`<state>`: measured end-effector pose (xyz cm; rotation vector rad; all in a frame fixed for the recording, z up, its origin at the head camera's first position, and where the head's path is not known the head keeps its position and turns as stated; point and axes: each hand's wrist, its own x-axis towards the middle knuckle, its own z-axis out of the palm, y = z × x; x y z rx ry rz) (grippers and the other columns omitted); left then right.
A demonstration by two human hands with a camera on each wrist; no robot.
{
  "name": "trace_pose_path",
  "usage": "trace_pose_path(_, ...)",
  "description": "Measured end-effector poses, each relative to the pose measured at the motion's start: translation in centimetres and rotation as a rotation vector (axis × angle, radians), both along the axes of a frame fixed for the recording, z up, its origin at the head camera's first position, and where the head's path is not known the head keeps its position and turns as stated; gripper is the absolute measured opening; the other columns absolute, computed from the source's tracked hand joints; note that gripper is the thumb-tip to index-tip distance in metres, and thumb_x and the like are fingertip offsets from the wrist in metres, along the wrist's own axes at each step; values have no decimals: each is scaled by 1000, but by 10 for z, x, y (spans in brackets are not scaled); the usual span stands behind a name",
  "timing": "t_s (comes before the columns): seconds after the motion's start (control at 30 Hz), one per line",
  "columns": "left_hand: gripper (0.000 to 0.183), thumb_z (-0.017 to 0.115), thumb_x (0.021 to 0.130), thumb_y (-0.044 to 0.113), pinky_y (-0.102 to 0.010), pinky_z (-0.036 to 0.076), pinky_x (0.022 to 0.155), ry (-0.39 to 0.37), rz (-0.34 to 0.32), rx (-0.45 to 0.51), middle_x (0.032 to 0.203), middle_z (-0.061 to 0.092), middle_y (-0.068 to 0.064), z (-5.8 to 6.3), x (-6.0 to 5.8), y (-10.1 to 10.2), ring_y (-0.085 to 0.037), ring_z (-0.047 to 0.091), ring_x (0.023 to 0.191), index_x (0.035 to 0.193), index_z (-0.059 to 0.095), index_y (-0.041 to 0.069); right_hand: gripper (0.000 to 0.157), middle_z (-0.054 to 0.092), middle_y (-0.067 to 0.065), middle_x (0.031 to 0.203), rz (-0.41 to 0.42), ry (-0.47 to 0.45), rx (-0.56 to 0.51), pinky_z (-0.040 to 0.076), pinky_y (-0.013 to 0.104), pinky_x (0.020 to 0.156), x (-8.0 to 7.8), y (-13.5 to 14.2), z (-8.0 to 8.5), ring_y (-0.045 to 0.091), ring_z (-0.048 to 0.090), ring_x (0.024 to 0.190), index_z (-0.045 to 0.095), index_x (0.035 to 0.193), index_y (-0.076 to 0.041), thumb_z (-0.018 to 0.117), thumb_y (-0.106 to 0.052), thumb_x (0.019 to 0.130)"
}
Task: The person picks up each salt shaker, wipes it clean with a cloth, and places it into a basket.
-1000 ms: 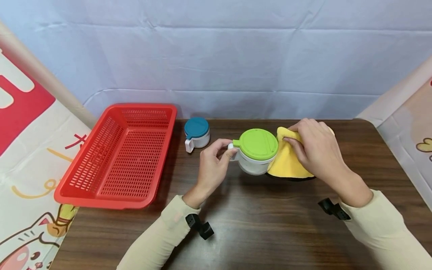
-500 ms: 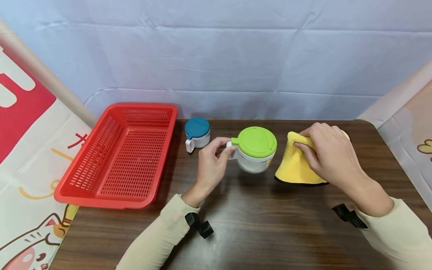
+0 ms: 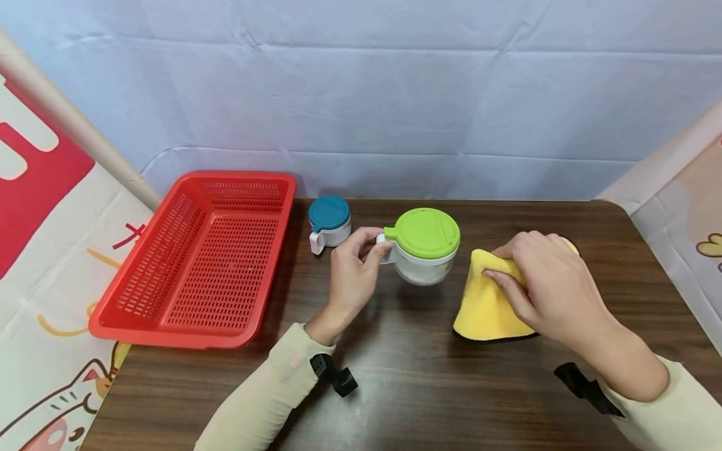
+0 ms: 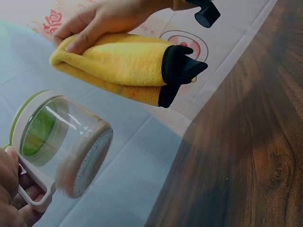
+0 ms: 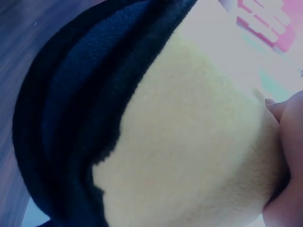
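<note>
By its white handle, my left hand (image 3: 354,269) holds a clear seasoning jar (image 3: 424,269) with a green lid. The left wrist view shows the jar (image 4: 71,137) raised off the tabletop, its glass see-through. To the right of the jar and apart from it, my right hand (image 3: 553,288) pinches a folded yellow cloth (image 3: 487,307) with a black edge. This cloth (image 5: 189,132) fills most of the right wrist view, its dark inner side showing. Behind my left hand stands a smaller jar with a blue lid (image 3: 329,213), its handle toward me.
A red perforated plastic basket (image 3: 217,269) sits on the left of the dark wooden table (image 3: 429,388). Pale sheeting (image 3: 372,100) hangs along the table's back edge, and printed sheets stand at both sides.
My right hand has drawn the cloth away from the jar, rightward and then toward me. The green-lidded jar has shifted slightly left and back in my left hand.
</note>
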<state>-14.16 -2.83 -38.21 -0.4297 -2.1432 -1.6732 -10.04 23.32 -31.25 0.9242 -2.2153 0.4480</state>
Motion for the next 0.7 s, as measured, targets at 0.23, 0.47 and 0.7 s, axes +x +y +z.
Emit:
trace_pose_path(0.23, 21, 73, 93, 10, -32, 61, 76, -4, 3, 4, 105, 74, -14, 0, 0, 2, -22, 73, 88, 110, 70, -1, 45, 60, 0, 77, 95, 17, -18, 35, 33, 64, 5, -23, 2, 16, 48, 65, 63, 87, -6, 46, -41, 108)
trace_pose_path(0.47, 20, 72, 94, 10, -32, 61, 75, 6, -11, 29, 104, 74, -15, 0, 0, 6, -23, 74, 89, 110, 70, -2, 43, 61, -1, 77, 98, -6, -35, 37, 34, 62, 6, -44, 1, 16, 51, 66, 65, 90, -7, 48, -43, 108)
trace_pose_path(0.7, 19, 72, 94, 11, -31, 60, 73, 6, -5, 23, 102, 74, -15, -1, 0, 10, -23, 74, 85, 108, 70, -2, 44, 63, 3, 79, 83, -14, -21, 42, 39, 62, 1, -71, -1, 24, 60, 73, 64, 93, -4, 46, -41, 109)
